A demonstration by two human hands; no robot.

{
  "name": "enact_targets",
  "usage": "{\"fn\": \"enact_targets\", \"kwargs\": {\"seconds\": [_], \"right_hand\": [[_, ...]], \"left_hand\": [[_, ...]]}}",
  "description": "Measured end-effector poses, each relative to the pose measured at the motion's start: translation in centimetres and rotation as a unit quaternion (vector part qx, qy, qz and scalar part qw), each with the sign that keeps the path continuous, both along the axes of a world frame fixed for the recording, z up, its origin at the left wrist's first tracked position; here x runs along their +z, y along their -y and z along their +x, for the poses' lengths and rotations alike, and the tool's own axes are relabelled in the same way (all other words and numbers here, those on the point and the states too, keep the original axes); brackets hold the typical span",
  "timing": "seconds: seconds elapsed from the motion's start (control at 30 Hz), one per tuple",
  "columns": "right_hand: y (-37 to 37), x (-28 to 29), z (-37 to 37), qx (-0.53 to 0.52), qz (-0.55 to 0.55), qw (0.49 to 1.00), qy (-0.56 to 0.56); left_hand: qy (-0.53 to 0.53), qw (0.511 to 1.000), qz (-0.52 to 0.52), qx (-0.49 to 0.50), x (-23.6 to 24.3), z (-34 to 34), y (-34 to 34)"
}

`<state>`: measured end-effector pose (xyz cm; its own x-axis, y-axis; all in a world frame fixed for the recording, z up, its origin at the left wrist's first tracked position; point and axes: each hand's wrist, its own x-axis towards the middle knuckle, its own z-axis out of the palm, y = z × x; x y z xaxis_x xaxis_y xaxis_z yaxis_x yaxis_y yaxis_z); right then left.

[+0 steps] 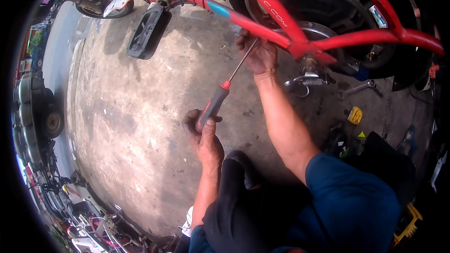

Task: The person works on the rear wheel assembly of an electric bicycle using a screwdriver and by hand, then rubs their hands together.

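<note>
The tip of the screwdriver (pixel 226 85) is hard to make out against the frame (pixel 300 44); the top edge cuts the wheel (pixel 318 4); motorcycles (pixel 84 201) blur at lower left.

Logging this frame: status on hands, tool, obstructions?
Left hand grips screwdriver. Right hand near its tip, by red frame tube. Hand, tube crowd tip; contact unclear.

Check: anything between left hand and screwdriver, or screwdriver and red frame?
Nothing visible between left hand and screwdriver: it grips the handle. Toward the frame, the right hand is at the shaft's end; whether it blocks is unclear.
</note>
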<state>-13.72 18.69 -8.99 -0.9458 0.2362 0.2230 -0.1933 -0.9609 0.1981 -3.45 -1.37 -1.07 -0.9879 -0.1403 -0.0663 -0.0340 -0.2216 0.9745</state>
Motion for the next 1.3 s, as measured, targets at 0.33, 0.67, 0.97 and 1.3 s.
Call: {"fn": "enact_targets", "kwargs": {"seconds": [0.33, 0.67, 0.97, 1.3], "right_hand": [[0.3, 0.1, 0.2, -0.019, 0.001, 1.000, 0.022], [-0.1, 0.3, 0.6, -0.014, 0.010, 0.999, 0.033], [-0.3, 0.5, 0.7, -0.006, 0.040, 0.999, 0.016], [-0.4, 0.4, 0.8, 0.006, 0.001, 0.999, 0.033]], "left_hand": [[0.090, 0.993, -0.006, -0.074, 0.2, 0.3, 1.0], [0.156, 0.981, 0.055, -0.099, 0.2, -0.8, 2.0], [0.259, 0.941, 0.131, -0.175, 1.1, -0.4, 2.0], [0.287, 0.932, 0.128, -0.181, 0.7, -0.7, 2.2]]}}
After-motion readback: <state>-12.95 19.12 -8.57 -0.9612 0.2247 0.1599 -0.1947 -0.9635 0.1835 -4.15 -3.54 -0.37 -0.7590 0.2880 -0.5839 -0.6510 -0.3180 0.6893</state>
